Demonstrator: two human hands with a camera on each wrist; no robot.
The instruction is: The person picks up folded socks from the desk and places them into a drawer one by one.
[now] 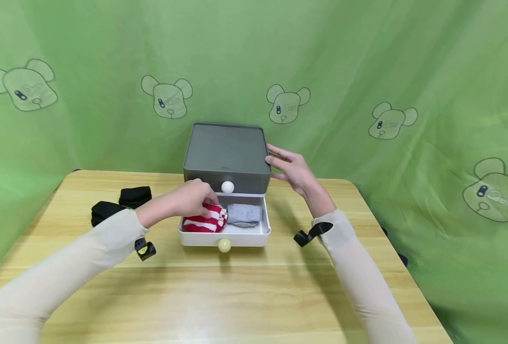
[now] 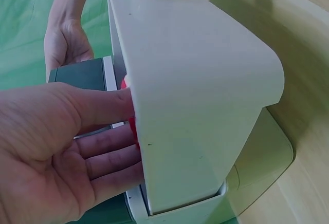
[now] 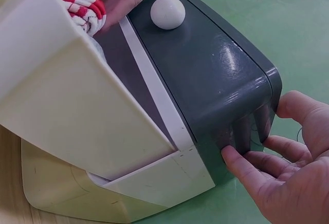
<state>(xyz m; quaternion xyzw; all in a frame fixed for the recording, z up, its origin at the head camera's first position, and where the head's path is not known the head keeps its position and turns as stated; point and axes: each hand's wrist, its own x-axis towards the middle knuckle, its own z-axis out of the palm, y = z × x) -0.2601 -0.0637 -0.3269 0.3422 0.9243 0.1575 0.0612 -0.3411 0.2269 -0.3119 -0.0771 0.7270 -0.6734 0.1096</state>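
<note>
Within the pulled-out white lower drawer (image 1: 245, 240), my left hand (image 1: 192, 198) pinches a folded red-and-white striped sock (image 1: 204, 224) at the drawer's left side. In the right wrist view its thumb and fingers lie about the striped roll (image 3: 85, 11). A folded grey sock (image 1: 244, 214) lies to its right inside the drawer. My right hand (image 1: 294, 170) rests against the right side of the dark grey top (image 1: 228, 148) of the drawer unit. The fingers of that hand are extended, with fingertips (image 3: 231, 154) at the grey wall in the right wrist view.
Two folded black cloth items (image 1: 135, 196) lie on the wooden table (image 1: 202, 301) left of the unit. A round white knob (image 1: 227, 187) marks the closed upper drawer; a pale yellow knob (image 1: 224, 245) is on the lower one. A green curtain (image 1: 232, 57) hangs behind.
</note>
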